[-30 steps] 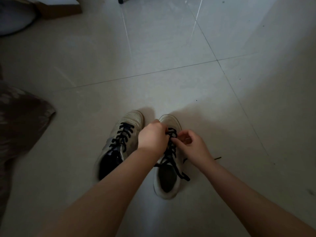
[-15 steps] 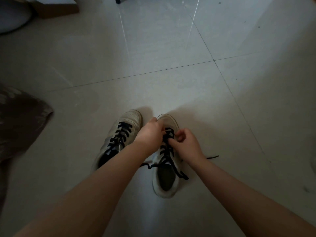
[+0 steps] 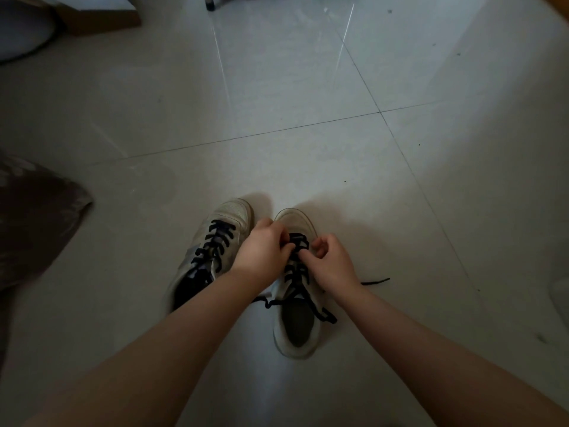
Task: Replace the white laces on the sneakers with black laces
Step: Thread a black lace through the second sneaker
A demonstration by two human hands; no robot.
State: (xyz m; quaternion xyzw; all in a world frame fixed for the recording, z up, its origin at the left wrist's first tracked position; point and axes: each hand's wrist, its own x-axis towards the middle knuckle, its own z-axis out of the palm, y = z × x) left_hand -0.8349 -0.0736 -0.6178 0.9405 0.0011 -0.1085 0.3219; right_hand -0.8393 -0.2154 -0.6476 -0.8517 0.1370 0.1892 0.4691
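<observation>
Fingers of my left hand (image 3: 261,254) and right hand (image 3: 331,263) pinch the black lace (image 3: 297,263) on the right sneaker (image 3: 295,303); I should tension each crossing evenly.

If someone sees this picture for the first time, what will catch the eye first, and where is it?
First, the two hands low in the middle: the left hand and the right hand both pinch the black lace on the right sneaker. Beside it, the left sneaker already carries black lacing. One loose lace end lies on the pale tiled floor to the right of the hands.
</observation>
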